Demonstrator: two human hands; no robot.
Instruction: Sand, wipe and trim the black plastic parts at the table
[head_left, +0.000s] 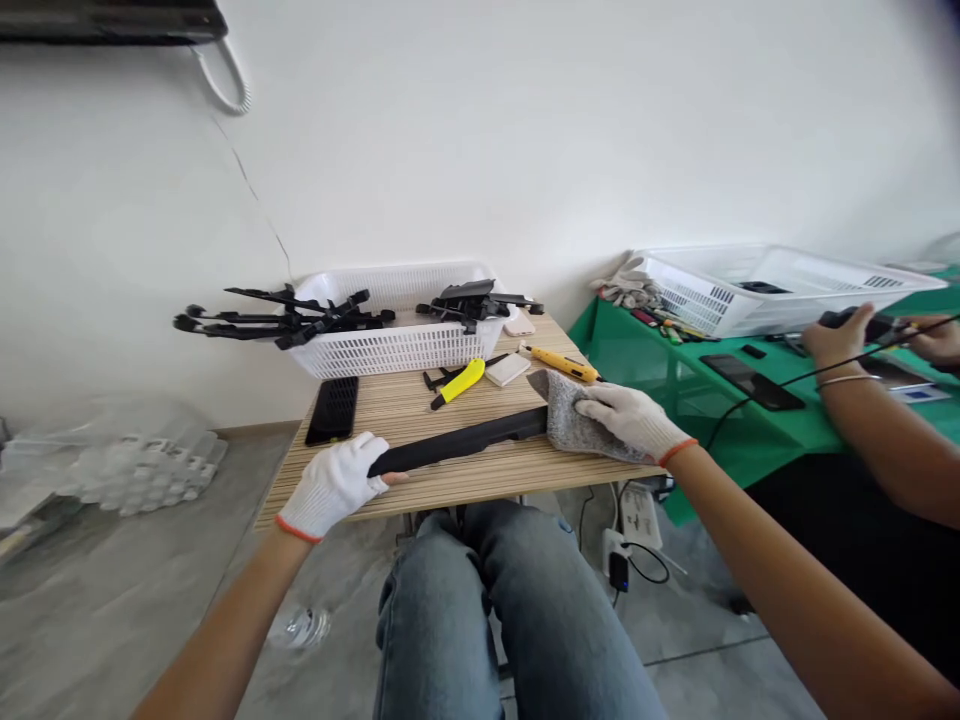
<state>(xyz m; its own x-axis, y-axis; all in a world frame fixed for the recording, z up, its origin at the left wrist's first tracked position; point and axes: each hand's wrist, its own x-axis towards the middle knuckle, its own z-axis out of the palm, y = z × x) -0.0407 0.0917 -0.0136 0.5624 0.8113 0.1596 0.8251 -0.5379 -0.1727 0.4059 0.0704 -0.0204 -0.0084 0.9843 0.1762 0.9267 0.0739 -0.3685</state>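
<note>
A long black plastic trim piece (457, 443) spans the space between my hands, above the front of the wooden table. My left hand (339, 482), in a white knit glove with an orange cuff, is closed around its left end. In a matching glove, my right hand (630, 418) presses a grey cloth (574, 420) around the piece's right end, which the cloth partly hides. Just behind the piece lie a yellow utility knife (459, 384), a small white box (508, 369) and a yellow-orange pen-like tool (561, 363).
A white plastic basket (390, 350) with black parts jutting over its rim stands at the table's back. A black phone (332, 410) lies at left. To the right, a co-worker's hands (840, 340) work over a green-covered table (652, 380) bearing another white basket (739, 312).
</note>
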